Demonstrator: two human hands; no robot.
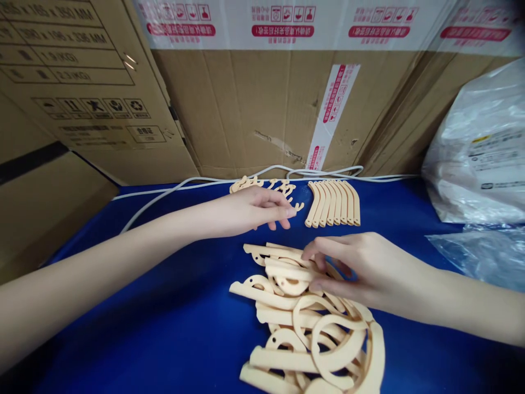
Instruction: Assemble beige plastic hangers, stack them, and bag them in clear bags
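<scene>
My left hand (262, 210) is over the back of the blue surface, thumb and index finger pinched at a small cream plastic hook (300, 207). Beside and partly behind it lie several more small hooks (283, 186). My right hand (348, 268) is at the top of a heap of cream plastic hanger parts (287, 358), its thumb and fingers on either side of a hanger arm (283, 269). Curved arms and ring-like pieces overlap in this heap. To the right of my left hand, several curved strips (334, 203) lie in a neat row.
Cardboard boxes (262, 109) wall off the back and left of the blue surface (164, 317). A white cable (164, 191) runs along the back edge. Clear plastic packaging (479, 158) stands at the right, with more plastic film (488, 254) in front.
</scene>
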